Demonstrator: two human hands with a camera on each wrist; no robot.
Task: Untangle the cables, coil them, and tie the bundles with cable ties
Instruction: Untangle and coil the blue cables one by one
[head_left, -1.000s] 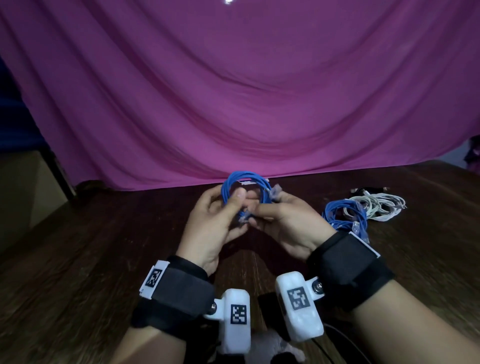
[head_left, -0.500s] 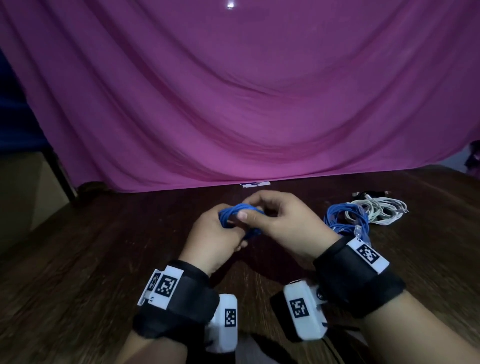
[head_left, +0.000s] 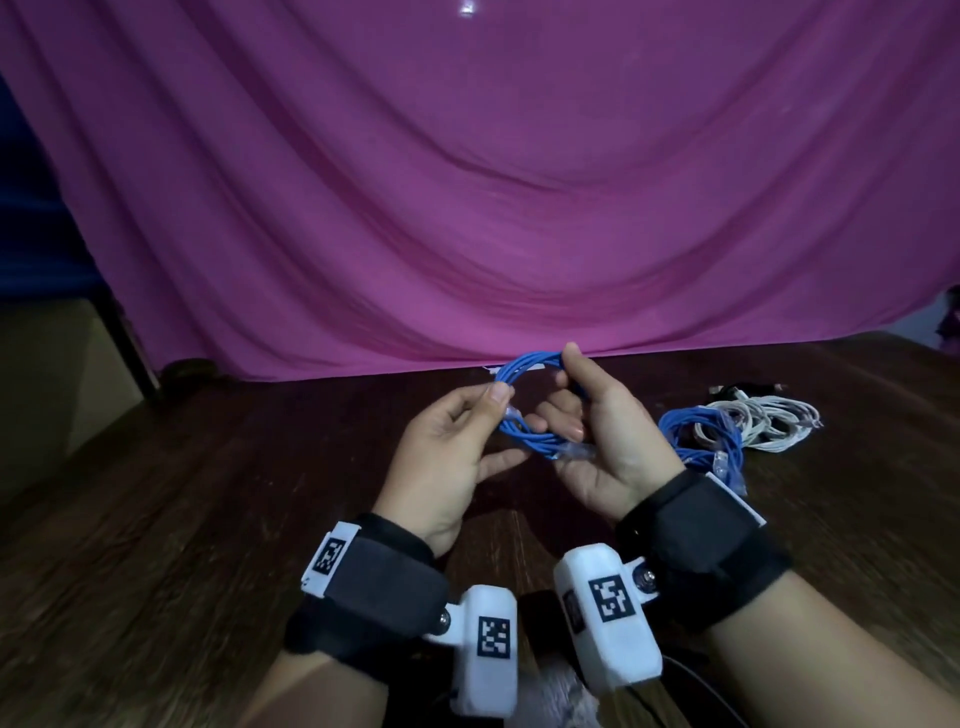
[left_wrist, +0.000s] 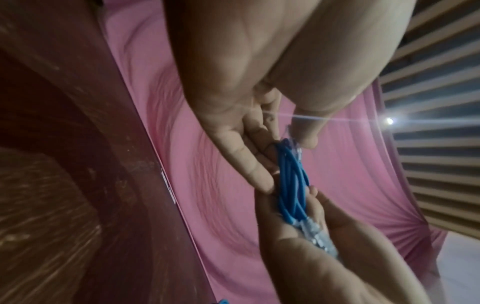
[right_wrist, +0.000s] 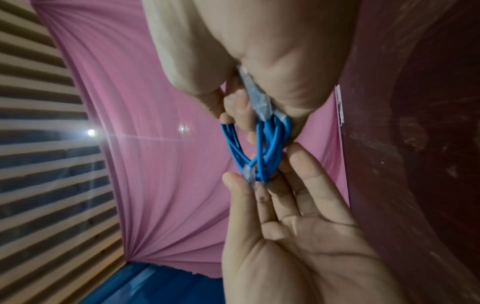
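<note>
so, coil: a blue cable coil (head_left: 524, 410) of several thin loops, held up above the counter (head_left: 208, 519) between both hands, clear plastic plugs at its ends
plug: one clear plug (head_left: 574, 452) lies across the right palm; another sits under the left thumb
left grip: left hand (head_left: 441, 457) pinches the coil's near-left side between thumb and fingers, other fingers relaxed
right grip: right hand (head_left: 602, 431) curls round the coil's right side, thumb on top, fingers through the loop
other cables: a second blue bundle (head_left: 701, 436) and a white bundle (head_left: 763, 415) lie touching each other on the counter, to the right of the hands
edges: pink cloth (head_left: 467, 208) hangs along the counter's far edge; open dark wood to the left and front
writing: square black-and-white markers on the wrist bands (head_left: 696, 551); no readable words
</note>
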